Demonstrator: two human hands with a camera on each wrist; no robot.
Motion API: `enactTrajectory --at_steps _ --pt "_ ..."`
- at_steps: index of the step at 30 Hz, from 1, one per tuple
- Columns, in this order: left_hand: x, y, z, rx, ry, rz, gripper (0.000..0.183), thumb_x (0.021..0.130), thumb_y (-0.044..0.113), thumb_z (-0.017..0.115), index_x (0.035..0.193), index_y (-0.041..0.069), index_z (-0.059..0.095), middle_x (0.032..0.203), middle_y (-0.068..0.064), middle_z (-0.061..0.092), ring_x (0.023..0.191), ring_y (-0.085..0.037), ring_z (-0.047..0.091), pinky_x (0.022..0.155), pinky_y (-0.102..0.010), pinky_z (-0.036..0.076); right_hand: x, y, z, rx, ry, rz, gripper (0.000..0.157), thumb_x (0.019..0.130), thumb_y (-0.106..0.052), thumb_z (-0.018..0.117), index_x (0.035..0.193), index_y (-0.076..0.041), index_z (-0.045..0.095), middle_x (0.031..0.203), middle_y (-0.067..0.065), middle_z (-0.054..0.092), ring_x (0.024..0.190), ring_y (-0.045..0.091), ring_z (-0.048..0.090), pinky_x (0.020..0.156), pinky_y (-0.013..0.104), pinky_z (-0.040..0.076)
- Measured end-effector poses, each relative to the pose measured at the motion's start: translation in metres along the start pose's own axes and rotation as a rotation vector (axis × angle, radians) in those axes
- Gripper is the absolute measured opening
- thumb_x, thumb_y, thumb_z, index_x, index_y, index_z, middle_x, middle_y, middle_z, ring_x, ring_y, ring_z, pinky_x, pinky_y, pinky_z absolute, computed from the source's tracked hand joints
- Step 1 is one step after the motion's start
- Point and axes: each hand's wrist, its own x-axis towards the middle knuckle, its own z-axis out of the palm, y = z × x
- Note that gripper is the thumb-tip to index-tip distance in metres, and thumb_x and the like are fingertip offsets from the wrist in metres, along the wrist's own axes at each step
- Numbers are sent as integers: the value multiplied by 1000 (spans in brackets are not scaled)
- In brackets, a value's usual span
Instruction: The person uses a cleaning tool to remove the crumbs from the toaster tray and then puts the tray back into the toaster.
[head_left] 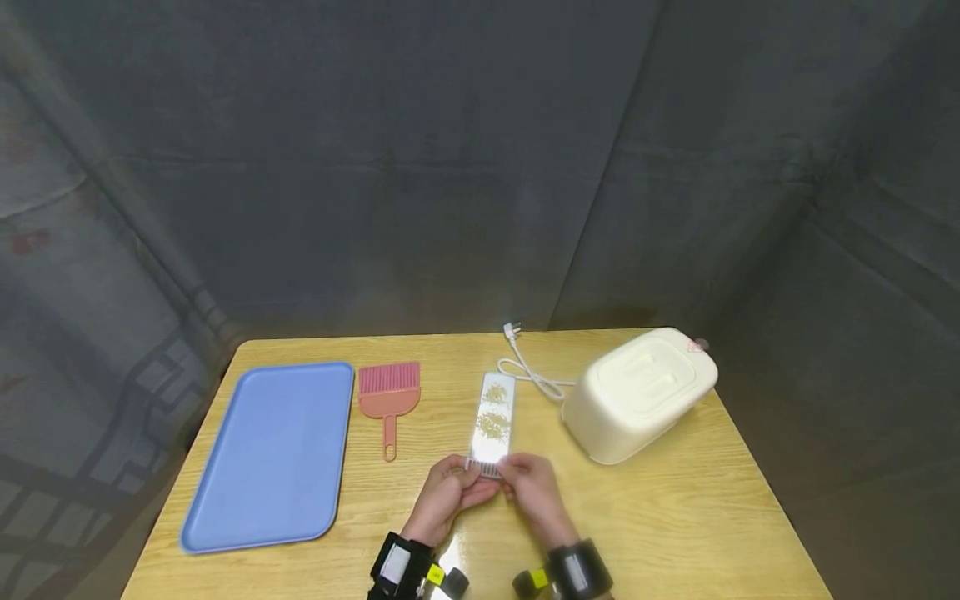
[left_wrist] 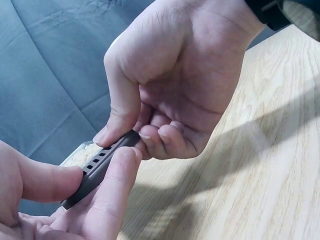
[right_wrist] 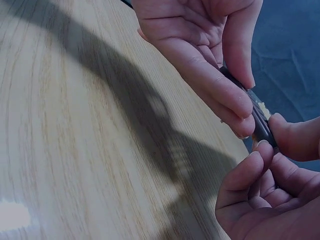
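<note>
Both my hands are at the near, slotted end of a narrow crumb tray (head_left: 489,451), with pale crumbs (head_left: 493,425) lying in two patches on its shiny surface. My left hand (head_left: 442,498) pinches the left side of that end, thumb on top and fingers underneath. On the right side, my right hand (head_left: 536,493) pinches the same end between thumb and fingers. The slotted edge (left_wrist: 94,175) looks dark in the left wrist view, with a thumb from each hand on it. In the right wrist view, fingers hide much of the tray (right_wrist: 262,125).
A cream toaster (head_left: 637,392) lies on its side at the right, its white cord and plug (head_left: 513,331) behind the tray. To the left are a pink dustpan-shaped brush (head_left: 389,400) and a blue tray (head_left: 281,450). Grey cloth (head_left: 420,167) hangs behind the wooden table (head_left: 675,525).
</note>
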Motion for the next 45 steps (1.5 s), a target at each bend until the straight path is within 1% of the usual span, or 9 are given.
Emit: enactTrajectory --at_steps 8,10,14,17,23,32,39,42,45 --pt "-4 3 -7 51 -43 -1 23 103 7 53 114 -13 52 105 -27 70 97 -36 72 87 -41 57 -1 0 -1 -6 -5 3 19 95 -9 66 107 7 66 79 7 62 67 16 55 58 25 49" --pt "-5 4 -11 83 -38 1 23 104 8 51 114 -13 53 103 -27 70 94 -34 73 86 -40 58 -1 0 -2 -3 -5 6 20 95 -10 67 108 7 66 81 9 62 67 17 55 58 26 49" --pt "-7 11 -18 182 9 7 21 106 8 47 110 -11 54 94 -20 72 80 -22 72 73 -32 60 0 -1 -5 3 -1 20 23 96 -12 67 109 6 65 86 12 63 68 17 55 58 27 50" --pt "-9 17 -27 264 54 19 22 107 8 43 108 -11 53 89 -15 72 73 -16 69 62 -25 55 0 -2 -7 9 7 29 24 96 -13 68 111 6 65 88 12 62 70 18 55 58 27 50" --pt "-13 30 -49 371 133 42 27 110 11 41 109 -12 54 89 -16 72 72 -19 71 59 -25 52 -1 -4 -9 24 8 33 25 96 -15 68 111 5 65 88 9 62 71 18 55 61 28 50" --pt "-20 43 -74 467 332 103 21 107 9 51 108 -11 57 82 -17 69 69 -30 71 56 -31 53 0 -4 -9 37 -6 47 30 96 -18 69 116 5 63 90 8 61 73 18 55 63 30 51" --pt "-29 53 -98 519 502 129 18 105 10 54 109 -8 56 84 -22 68 67 -27 69 55 -31 54 -1 -5 -8 27 -8 47 30 96 -17 69 115 5 63 90 8 60 72 18 54 63 30 50" --pt "-34 58 -113 611 573 143 19 105 13 56 108 -5 57 84 -20 69 67 -26 68 56 -30 54 0 -4 -8 23 -11 44 29 96 -17 69 114 4 64 89 7 60 72 18 54 63 30 50" --pt "-39 61 -127 780 667 179 19 103 16 59 104 -2 61 82 -15 67 66 -24 65 58 -32 50 0 -3 -8 27 -18 44 27 96 -18 69 112 4 64 88 8 60 72 18 54 63 30 50"
